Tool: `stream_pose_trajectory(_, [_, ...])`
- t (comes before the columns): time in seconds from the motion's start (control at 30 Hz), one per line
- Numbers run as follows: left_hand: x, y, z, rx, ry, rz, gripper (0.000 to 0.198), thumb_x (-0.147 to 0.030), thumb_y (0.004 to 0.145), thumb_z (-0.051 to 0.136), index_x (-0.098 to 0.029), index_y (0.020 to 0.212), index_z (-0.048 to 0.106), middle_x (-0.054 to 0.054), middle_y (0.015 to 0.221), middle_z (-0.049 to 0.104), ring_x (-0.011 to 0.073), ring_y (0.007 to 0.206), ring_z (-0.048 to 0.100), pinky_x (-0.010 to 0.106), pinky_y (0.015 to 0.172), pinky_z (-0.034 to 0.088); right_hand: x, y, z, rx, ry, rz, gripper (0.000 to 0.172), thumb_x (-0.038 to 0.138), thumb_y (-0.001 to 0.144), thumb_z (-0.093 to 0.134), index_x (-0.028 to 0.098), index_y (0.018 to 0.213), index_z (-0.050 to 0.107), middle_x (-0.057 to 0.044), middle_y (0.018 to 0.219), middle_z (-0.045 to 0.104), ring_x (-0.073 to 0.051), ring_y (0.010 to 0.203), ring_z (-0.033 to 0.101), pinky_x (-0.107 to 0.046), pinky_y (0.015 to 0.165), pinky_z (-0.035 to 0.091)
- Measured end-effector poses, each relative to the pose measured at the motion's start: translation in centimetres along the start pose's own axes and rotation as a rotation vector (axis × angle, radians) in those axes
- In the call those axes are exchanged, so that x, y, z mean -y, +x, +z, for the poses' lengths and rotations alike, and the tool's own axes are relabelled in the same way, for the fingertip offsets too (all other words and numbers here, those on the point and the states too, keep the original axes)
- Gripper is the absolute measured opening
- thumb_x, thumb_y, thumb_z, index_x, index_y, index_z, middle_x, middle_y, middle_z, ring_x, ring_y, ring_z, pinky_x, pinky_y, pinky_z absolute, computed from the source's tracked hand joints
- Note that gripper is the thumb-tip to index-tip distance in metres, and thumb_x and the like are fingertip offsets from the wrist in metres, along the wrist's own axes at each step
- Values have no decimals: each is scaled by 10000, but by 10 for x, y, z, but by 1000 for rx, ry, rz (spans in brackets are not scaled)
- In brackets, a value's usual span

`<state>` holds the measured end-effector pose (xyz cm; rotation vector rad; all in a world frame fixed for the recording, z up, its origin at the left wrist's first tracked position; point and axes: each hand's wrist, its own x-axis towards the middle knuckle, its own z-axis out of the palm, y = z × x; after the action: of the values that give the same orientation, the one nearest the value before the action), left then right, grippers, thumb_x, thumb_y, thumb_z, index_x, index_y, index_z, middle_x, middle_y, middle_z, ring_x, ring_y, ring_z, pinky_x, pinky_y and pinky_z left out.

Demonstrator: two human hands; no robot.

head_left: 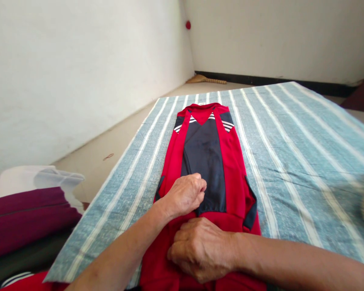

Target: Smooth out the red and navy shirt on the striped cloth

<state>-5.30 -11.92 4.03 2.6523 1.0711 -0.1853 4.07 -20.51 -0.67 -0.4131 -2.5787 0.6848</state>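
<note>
Both hands grip the red-and-navy jersey lying lengthwise on the striped cloth: left hand pinching mid-fabric, right hand clenched on the hem. Uneven pulling could skew it.

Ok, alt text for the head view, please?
Both hands, left hand and right hand, press closed on a red and navy sports shirt folded lengthwise on a blue white-striped cloth. A maroon fabric pile lies at left.

Both hands on folded red shirt, striped cloth
</note>
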Motion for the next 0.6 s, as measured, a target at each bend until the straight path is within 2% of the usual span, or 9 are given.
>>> stream_pose_trajectory(0.23, [7, 0, 0, -8, -74, 26, 131, -104, 772, 521, -171, 674, 577, 1, 731, 539, 133, 640, 549, 240, 598, 377, -1, -2, -1, -10, -9, -1, 64, 258, 751, 556, 207, 733, 521, 32, 684, 555, -138, 624, 452, -290, 552, 304])
stream_pose_trajectory(0.4, [3, 2, -2, -3, -23, -11, 75, -167, 757, 563, -176, 685, 583, 5, 734, 550, 155, 650, 554, 257, 587, 367, 1, 1, -5, 55, -26, 6, 83, 275, 750, 566, 201, 738, 531, 27, 686, 563, -139, 621, 458, -288, 541, 298])
stream_pose_trajectory(0.6, [6, 3, -3, 3, -62, -2, 120, -93, 737, 514, -178, 705, 593, 1, 739, 558, 137, 648, 552, 239, 595, 373, 3, 0, -8, 45, -46, 19, 81, 270, 754, 571, 206, 730, 528, 27, 687, 570, -138, 619, 466, -287, 553, 319])
